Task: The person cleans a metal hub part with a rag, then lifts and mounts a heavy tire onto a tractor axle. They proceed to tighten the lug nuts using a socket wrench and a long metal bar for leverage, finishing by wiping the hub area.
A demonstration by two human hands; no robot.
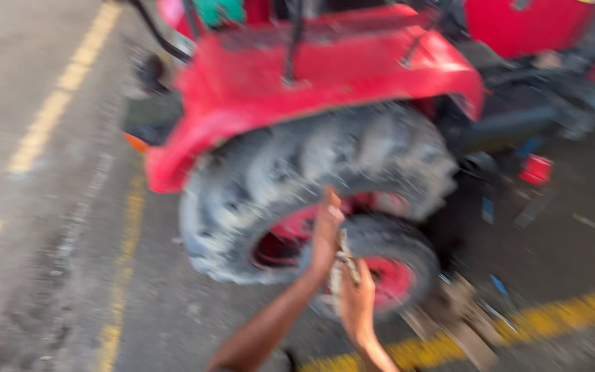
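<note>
The view was badly blurred. A small metal part [342,265], pale and slender, sat between the two hands, in front of the smaller red-rimmed wheel [387,269] that lay against the big tractor tyre [311,172]. The left hand [326,231] was raised just above the part, fingers stretched upward and mostly open, its palm edge touching the part's upper end. The right hand [357,303] sat just below, fingers curled around the part's lower end; how tight the grip was could not be told. Above the tyre arched the red fender [311,83]. A yellow floor line [559,313] ran to the right of the smaller wheel.
</note>
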